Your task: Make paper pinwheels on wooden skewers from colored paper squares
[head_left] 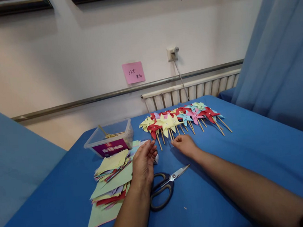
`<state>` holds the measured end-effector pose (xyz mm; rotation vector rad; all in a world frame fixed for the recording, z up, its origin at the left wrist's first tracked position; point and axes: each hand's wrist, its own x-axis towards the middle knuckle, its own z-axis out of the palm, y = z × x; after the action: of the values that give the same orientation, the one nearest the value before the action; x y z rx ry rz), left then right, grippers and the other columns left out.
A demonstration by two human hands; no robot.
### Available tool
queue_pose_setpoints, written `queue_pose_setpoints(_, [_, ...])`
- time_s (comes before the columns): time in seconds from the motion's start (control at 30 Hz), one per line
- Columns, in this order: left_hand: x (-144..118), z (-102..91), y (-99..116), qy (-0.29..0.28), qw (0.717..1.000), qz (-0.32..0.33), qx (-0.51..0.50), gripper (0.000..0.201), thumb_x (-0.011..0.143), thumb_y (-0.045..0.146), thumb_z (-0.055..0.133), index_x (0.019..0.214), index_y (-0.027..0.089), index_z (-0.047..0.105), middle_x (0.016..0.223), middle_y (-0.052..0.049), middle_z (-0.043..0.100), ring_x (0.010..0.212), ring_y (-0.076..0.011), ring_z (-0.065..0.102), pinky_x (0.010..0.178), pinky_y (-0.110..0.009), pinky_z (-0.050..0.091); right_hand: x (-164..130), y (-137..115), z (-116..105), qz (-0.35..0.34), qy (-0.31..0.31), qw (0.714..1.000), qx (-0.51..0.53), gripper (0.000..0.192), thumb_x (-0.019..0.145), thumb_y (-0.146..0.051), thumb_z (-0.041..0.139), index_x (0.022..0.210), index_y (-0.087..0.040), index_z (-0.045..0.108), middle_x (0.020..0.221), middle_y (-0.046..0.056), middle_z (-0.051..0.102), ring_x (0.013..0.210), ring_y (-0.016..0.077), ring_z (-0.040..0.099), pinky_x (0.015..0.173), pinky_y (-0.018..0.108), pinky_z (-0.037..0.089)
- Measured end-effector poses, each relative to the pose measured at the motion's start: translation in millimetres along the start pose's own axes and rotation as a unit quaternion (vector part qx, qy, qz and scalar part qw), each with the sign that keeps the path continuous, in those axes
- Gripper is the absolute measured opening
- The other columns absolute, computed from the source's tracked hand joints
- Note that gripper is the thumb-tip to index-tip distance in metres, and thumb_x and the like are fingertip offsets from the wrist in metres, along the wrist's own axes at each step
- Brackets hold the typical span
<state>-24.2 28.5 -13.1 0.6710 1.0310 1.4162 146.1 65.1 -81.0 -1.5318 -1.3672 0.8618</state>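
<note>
My left hand [143, 162] lay flat and open on the blue table [251, 161], fingers spread loosely, holding nothing; its fingertips rested just beside the right edge of the paper stack [112, 182] and near the sticks of the nearest pinwheels [180, 120]. My right hand [184, 144] was further forward, knuckles up and fingers curled at the lower ends of the yellow pinwheels' sticks; I could not tell whether it pinched a stick or only touched them, since the fingertips were hidden under the hand. The pinwheels lay in a row across the far part of the table, yellow and red at the left, then blue, pink, green and red toward the right, heads overlapping, sticks pointing back toward me. The scissors [164, 188] lay closed between my forearms, black handles near me, blades pointing toward my right wrist, apart from both hands. The paper stack, a loose pile of coloured squares, mostly pale yellow and green with red and purple edges showing, sat left of my left forearm. Beyond it stood a clear tub [110, 138] with a purple label and some sticks inside. On the wall behind hung a pink note [133, 72], with a socket [172, 53] to its right and a radiator [192, 90] below.
</note>
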Motion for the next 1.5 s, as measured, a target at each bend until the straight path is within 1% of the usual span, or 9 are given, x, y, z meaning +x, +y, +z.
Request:
queue_pose_setpoints(0.13, [-2.9, 2.3, -1.3, -0.003, 1.000, -0.017, 0.009, 0.025, 0.069, 0.021, 0.075, 0.091, 0.013, 0.066, 0.091, -0.009, 0.071, 0.067, -0.0116, 0.065, 0.056, -0.019, 0.049, 16.6, 13.0, -8.1, 0.030, 0.037, 0.996, -0.069, 0.028, 0.075, -0.039, 0.059, 0.056, -0.017, 0.060, 0.049, -0.001, 0.056, 0.046, 0.0106, 0.048, 0.047, 0.022, 0.030])
queue_pose_setpoints(0.27, [-4.8, 2.5, -4.0, -0.018, 0.999, -0.028, 0.018, 0.026, 0.068, 0.018, 0.074, 0.091, 0.013, 0.066, 0.089, -0.008, 0.070, 0.065, -0.0103, 0.063, 0.057, -0.019, 0.049, 22.6, 14.0, -10.4, 0.050, 0.043, 0.989, -0.129, 0.030, 0.077, -0.041, 0.060, 0.059, -0.017, 0.064, 0.049, 0.000, 0.058, 0.044, 0.0109, 0.049, 0.045, 0.022, 0.029])
queue_pose_setpoints(0.47, [-5.4, 1.4, -7.2, -0.036, 0.998, -0.039, 0.028, 0.025, 0.069, 0.018, 0.073, 0.092, 0.013, 0.066, 0.086, -0.007, 0.070, 0.066, -0.0104, 0.063, 0.057, -0.019, 0.049, 21.5, 1.3, -12.9, 0.048, 0.026, 0.978, -0.202, 0.028, 0.080, -0.039, 0.059, 0.066, -0.018, 0.071, 0.062, 0.004, 0.067, 0.056, 0.0141, 0.058, 0.051, 0.024, 0.032])
queue_pose_setpoints(0.67, [-7.0, 2.3, -9.3, -0.049, 0.996, -0.049, 0.048, 0.023, 0.069, 0.018, 0.073, 0.090, 0.013, 0.066, 0.086, -0.007, 0.070, 0.065, -0.0095, 0.063, 0.059, -0.019, 0.049, 17.1, -8.1, -11.1, 0.045, 0.017, 0.966, -0.255, 0.025, 0.081, -0.039, 0.058, 0.075, -0.021, 0.074, 0.078, 0.006, 0.073, 0.072, 0.0182, 0.064, 0.060, 0.025, 0.038])
queue_pose_setpoints(0.8, [-7.6, 2.9, -10.6, -0.054, 0.995, -0.055, 0.060, 0.023, 0.070, 0.019, 0.073, 0.091, 0.013, 0.065, 0.087, -0.007, 0.070, 0.065, -0.0093, 0.062, 0.059, -0.019, 0.049, 14.8, -10.3, -8.7, 0.043, 0.018, 0.958, -0.282, 0.026, 0.082, -0.040, 0.057, 0.077, -0.022, 0.074, 0.081, 0.007, 0.073, 0.077, 0.0198, 0.065, 0.062, 0.025, 0.040])
queue_pose_setpoints(0.97, [-9.7, 4.4, -11.0, -0.059, 0.994, -0.054, 0.072, 0.023, 0.069, 0.017, 0.072, 0.091, 0.013, 0.065, 0.085, -0.007, 0.070, 0.064, -0.0091, 0.062, 0.058, -0.019, 0.048, 14.6, -11.5, -8.5, 0.035, 0.019, 0.951, -0.305, 0.027, 0.084, -0.040, 0.053, 0.079, -0.022, 0.072, 0.086, 0.006, 0.074, 0.081, 0.0194, 0.066, 0.064, 0.025, 0.040])
queue_pose_setpoints(1.23, [-9.5, 4.3, -12.9, -0.061, 0.993, -0.059, 0.085, 0.024, 0.068, 0.020, 0.074, 0.090, 0.013, 0.066, 0.085, -0.007, 0.071, 0.063, -0.0098, 0.062, 0.057, -0.019, 0.048, 13.7, -11.2, -6.2, 0.020, 0.005, 0.942, -0.334, 0.026, 0.083, -0.043, 0.054, 0.080, -0.024, 0.071, 0.087, 0.006, 0.074, 0.081, 0.0213, 0.066, 0.064, 0.027, 0.040])
queue_pose_setpoints(1.5, [-9.4, 4.0, -14.6, -0.067, 0.991, -0.062, 0.099, 0.024, 0.066, 0.020, 0.075, 0.087, 0.013, 0.066, 0.083, -0.007, 0.071, 0.062, -0.0089, 0.062, 0.057, -0.019, 0.048, 10.6, -11.7, -6.4, -0.001, -0.004, 0.941, -0.339, 0.023, 0.085, -0.040, 0.054, 0.089, -0.023, 0.070, 0.091, 0.006, 0.073, 0.085, 0.0201, 0.066, 0.067, 0.027, 0.040])
